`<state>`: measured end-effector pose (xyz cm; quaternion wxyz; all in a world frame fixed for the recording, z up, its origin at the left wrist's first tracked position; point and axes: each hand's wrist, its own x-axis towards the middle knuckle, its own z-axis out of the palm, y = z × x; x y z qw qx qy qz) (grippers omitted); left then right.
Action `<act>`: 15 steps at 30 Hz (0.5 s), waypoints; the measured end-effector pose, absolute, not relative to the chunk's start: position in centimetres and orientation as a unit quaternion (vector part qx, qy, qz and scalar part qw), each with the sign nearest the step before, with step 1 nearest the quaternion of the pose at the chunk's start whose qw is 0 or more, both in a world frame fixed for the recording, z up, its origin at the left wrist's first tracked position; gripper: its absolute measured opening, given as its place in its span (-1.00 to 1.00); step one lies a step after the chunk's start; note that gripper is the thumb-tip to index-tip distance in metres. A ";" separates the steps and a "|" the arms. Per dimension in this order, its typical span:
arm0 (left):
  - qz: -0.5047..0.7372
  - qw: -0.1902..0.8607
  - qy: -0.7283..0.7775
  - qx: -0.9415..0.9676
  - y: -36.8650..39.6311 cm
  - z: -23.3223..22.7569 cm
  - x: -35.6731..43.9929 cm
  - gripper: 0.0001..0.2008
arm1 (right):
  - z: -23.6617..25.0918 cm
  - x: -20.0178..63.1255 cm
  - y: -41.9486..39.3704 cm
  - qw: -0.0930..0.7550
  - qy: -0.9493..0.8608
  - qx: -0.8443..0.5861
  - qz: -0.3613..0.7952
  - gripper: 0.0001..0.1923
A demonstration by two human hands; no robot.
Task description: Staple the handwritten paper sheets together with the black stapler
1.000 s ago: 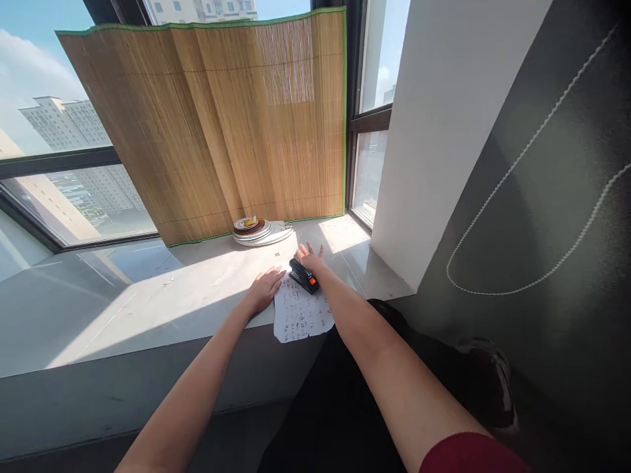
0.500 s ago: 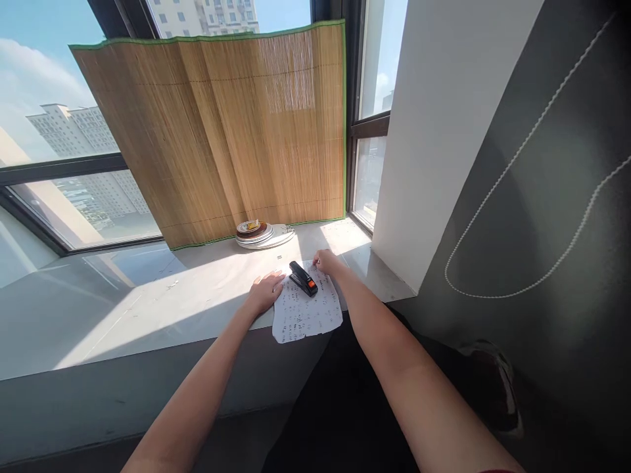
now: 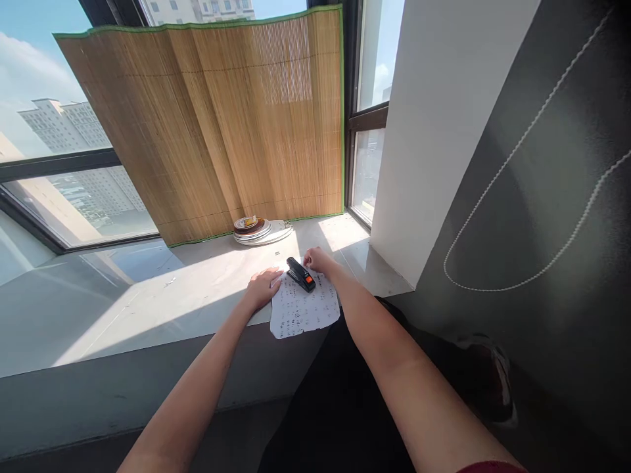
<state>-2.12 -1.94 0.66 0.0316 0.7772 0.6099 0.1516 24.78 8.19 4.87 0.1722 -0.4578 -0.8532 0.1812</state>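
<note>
A sheet of paper covered in rows of handwriting lies on the window ledge, its lower end reaching past the front edge. On its upper part rests a black stapler with an orange patch at the near end. My left hand lies flat with fingers stretched out, at the paper's upper left edge, left of the stapler. Just right of the stapler, at the paper's top edge, my right hand has its fingers curled together. What those fingers pinch, if anything, is too small to make out.
Behind the hands, a stack of plates stands on the pale ledge. A bamboo mat with green edging leans against the window. At the right are a white wall column and a hanging beaded cord.
My right hand has shifted a little left, closer to the stapler. My left hand stays at the paper's edge. The whole view has moved slightly.
</note>
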 end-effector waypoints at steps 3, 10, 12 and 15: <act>0.155 0.030 0.609 0.778 -1.9 0.5 -2.2 -0.51 | 4.9 25.0 8.4 0.168 -0.829 -0.506 0.168 -0.65; 0.160 0.036 0.605 0.779 -1.7 0.5 -2.3 -0.50 | 4.8 24.8 8.6 0.185 -0.822 -0.513 0.161 -0.64; 0.155 0.036 0.605 0.780 -1.7 0.5 -2.3 -0.50 | 4.5 24.3 8.7 0.179 -0.829 -0.500 0.176 -0.64; 0.151 0.036 0.608 0.778 -1.6 0.4 -2.3 -0.49 | 4.2 24.7 9.2 0.176 -0.814 -0.524 0.178 -0.64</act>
